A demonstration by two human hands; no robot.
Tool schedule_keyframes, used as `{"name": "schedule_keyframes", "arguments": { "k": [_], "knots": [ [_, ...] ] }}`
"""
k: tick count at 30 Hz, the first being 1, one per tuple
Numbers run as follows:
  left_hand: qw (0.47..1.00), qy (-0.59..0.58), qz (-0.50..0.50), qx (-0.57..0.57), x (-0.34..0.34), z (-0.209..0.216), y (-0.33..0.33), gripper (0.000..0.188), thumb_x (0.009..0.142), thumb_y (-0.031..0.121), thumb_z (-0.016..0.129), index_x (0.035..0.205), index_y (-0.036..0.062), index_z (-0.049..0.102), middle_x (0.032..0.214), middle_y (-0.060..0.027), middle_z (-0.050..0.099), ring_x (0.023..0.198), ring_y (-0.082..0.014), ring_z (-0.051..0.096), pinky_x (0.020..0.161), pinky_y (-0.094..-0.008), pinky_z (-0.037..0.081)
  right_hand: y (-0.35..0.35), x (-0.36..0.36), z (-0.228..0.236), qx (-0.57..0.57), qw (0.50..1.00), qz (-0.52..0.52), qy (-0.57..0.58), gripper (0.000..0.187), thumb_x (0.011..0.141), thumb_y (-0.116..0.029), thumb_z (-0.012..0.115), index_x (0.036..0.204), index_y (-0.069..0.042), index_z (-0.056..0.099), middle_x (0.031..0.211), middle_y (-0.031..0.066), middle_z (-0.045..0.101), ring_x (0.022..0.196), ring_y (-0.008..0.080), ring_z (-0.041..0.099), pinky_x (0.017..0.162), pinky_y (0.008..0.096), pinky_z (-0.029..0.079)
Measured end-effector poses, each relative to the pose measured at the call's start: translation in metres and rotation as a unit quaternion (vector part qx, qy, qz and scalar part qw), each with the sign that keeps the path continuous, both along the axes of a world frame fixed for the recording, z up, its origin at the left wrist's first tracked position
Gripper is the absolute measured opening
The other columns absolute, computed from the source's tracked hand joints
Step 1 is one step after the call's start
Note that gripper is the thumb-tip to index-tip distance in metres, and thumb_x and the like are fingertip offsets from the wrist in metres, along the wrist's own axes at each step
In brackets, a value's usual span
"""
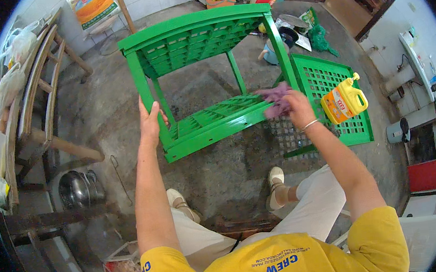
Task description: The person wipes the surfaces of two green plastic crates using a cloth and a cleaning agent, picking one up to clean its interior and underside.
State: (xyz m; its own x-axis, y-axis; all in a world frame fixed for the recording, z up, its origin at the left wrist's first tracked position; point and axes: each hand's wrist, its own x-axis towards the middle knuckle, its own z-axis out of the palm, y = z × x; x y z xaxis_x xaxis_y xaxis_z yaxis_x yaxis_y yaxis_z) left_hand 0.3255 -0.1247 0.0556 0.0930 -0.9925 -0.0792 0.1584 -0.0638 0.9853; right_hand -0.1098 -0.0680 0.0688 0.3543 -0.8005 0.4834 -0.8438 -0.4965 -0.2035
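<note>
A green plastic rack (pixel 212 129) with lattice shelves is tilted in front of me, above the floor. My left hand (pixel 152 122) grips its left post, thumb toward me and fingers round the far side. My right hand (pixel 298 108) is closed on a purple cloth (pixel 276 100), which lies against the rack's right end, near the corner of its lower shelf. Right of that hand stands a yellow jug with a pump top (pixel 345 101), on a second green lattice piece (pixel 360 134).
Wooden frames (pixel 43 116) with plastic bags line the left side. Metal bowls (pixel 80 188) sit on the floor below them. Behind the rack are a blue bucket (pixel 270 53) and a green mesh bag (pixel 321 39). A grey bucket (pixel 397 132) stands at the right wall.
</note>
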Motion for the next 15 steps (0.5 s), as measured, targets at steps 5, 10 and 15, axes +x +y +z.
{"name": "schedule_keyframes", "arguments": {
  "k": [5, 10, 15],
  "knots": [
    [1.000, 0.014, 0.006, 0.009, 0.006, -0.003, 0.011, 0.061, 0.094, 0.019, 0.048, 0.145, 0.0218, 0.014, 0.078, -0.0046, 0.049, 0.059, -0.0144, 0.051, 0.053, -0.0304, 0.045, 0.012, 0.088, -0.004, -0.006, 0.997, 0.071, -0.027, 0.049, 0.056, 0.004, 0.064, 0.102, -0.010, 0.058, 0.094, 0.0132, 0.060, 0.091, 0.0340, 0.057, 0.078, 0.0439, 0.047],
    [0.999, 0.041, -0.013, 0.021, 0.001, -0.001, 0.011, 0.061, 0.094, 0.019, 0.050, 0.144, 0.0244, 0.016, 0.079, -0.0047, 0.049, 0.062, -0.0150, 0.052, 0.054, -0.0314, 0.046, 0.033, 0.258, -0.016, 0.072, 0.990, 0.098, -0.074, 0.035, 0.066, -0.007, 0.063, 0.100, -0.009, 0.055, 0.092, 0.0125, 0.055, 0.089, 0.0313, 0.055, 0.077, 0.0423, 0.046],
    [0.996, 0.075, -0.022, 0.049, 0.005, 0.004, 0.004, 0.061, 0.094, 0.019, 0.050, 0.144, 0.0238, 0.016, 0.079, -0.0047, 0.048, 0.060, -0.0152, 0.051, 0.053, -0.0316, 0.045, 0.035, 0.299, -0.025, -0.033, 0.982, 0.111, -0.152, 0.021, 0.065, -0.009, 0.062, 0.086, -0.010, 0.056, 0.090, 0.0102, 0.055, 0.089, 0.0305, 0.055, 0.077, 0.0424, 0.045]
  ]
}}
